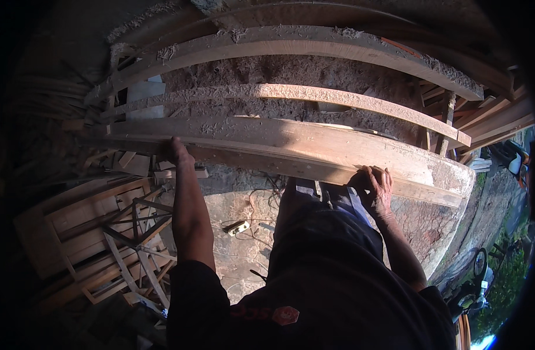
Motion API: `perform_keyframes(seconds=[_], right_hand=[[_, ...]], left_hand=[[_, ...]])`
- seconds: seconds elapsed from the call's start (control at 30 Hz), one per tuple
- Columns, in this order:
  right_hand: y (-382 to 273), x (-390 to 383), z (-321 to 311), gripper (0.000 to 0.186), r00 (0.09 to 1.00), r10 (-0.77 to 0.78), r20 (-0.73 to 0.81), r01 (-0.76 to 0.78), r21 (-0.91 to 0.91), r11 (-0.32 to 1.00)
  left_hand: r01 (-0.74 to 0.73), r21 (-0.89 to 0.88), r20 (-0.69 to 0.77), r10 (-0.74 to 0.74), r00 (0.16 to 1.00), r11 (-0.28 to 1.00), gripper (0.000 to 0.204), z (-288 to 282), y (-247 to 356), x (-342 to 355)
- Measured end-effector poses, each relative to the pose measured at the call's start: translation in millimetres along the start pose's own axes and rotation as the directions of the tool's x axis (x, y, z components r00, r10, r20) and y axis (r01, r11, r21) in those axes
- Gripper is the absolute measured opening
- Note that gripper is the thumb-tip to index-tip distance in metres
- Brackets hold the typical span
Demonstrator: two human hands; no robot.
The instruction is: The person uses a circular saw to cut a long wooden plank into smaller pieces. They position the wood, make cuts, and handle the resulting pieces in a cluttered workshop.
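Fingers [377, 175] grip plank [279, 143] edge.

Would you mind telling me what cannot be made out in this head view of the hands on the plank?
- Left hand: fingers hidden over the plank edge; grip unclear.
- Right hand: fingertips curl onto the plank; palm hidden.
- Small pale device on the floor: too small to identify.
- Left rim: dark shadow and fisheye bending hide what lies there.
- Wooden frames: partly shadowed.

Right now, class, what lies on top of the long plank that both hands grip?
Wood shavings and sawdust are strewn along the plank. The left hand and right hand grip its near edge. Its underside is hidden.
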State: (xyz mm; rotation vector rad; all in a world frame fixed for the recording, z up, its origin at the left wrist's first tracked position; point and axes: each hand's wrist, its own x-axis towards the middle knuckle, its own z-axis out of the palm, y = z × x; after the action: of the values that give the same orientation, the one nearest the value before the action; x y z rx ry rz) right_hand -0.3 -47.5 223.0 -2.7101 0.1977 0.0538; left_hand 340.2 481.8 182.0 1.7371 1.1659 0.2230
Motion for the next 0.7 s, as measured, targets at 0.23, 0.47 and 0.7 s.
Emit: perform_keyframes(seconds=[0.23, 0.47, 0.7], right_hand=[[6.5, -1.3, 8.4, 0.073, 0.999, -0.046, -0.024, 0.046, -0.016, 0.999], [3.7, -3.6, 9.1, 0.077, 0.999, -0.027, -0.020, 0.028, 0.029, 0.999], [23.9, -5.4, 24.2, 0.074, 0.973, -0.190, -0.134, 0.196, 0.032, 0.980]], left_hand=[[-0.014, 0.196, -0.117, 0.038, 0.992, 0.980, 0.078, -3.9, 14.7, -23.1], [0.008, 0.200, -0.191, 0.031, 0.981, 0.980, 0.086, 3.7, 7.1, -13.3], [-0.015, 0.191, -0.266, 0.066, 0.962, 0.982, 0.088, 5.3, -8.2, -8.6]])
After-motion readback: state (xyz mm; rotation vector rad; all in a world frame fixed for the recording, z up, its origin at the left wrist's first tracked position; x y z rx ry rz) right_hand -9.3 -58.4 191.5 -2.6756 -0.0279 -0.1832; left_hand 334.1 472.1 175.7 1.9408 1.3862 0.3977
